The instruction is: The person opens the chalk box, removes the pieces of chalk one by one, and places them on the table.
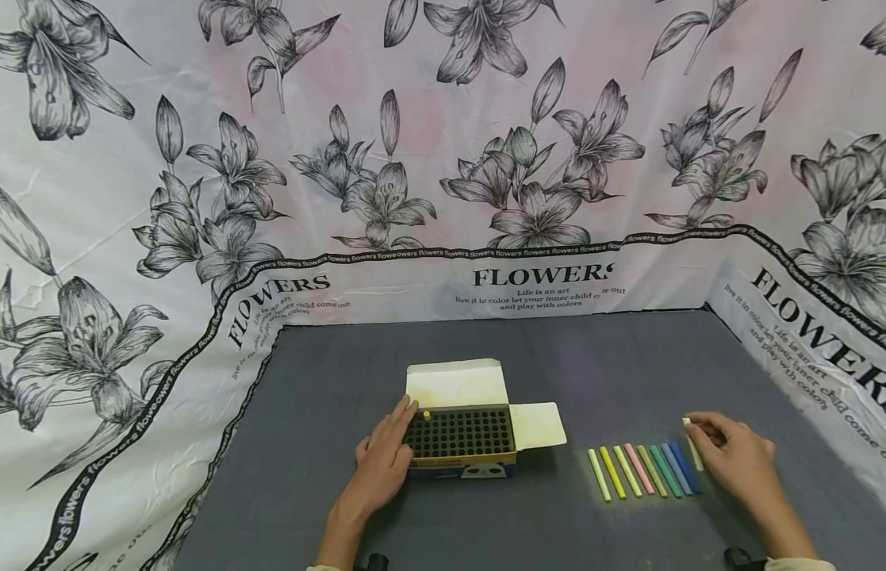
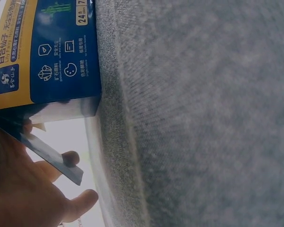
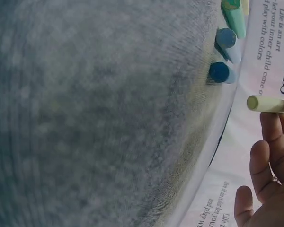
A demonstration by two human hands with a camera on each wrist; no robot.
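Note:
In the head view my left hand (image 1: 382, 456) rests against the left side of an open chalk box (image 1: 460, 462), fingers stretched along its edge. The left wrist view shows the box's blue and yellow printed side (image 2: 61, 56) and a side flap (image 2: 49, 153) lying against the fingers. Inside is a black holder (image 1: 460, 431) full of round holes, with one yellow chalk tip (image 1: 426, 415) at its back left. Over at the right, my right hand (image 1: 738, 452) pinches a pale yellow-green chalk stick (image 3: 265, 103) between thumb and fingertips, beside the right end of a chalk row.
Several chalk sticks lie side by side, from pale yellow (image 1: 598, 474) through pink (image 1: 638, 469) and green (image 1: 665, 471) to blue (image 1: 685, 468). The box's white lid (image 1: 457, 382) and right flap (image 1: 538, 426) stick out. A flower-printed cloth (image 1: 528, 198) borders the grey table (image 1: 328, 357).

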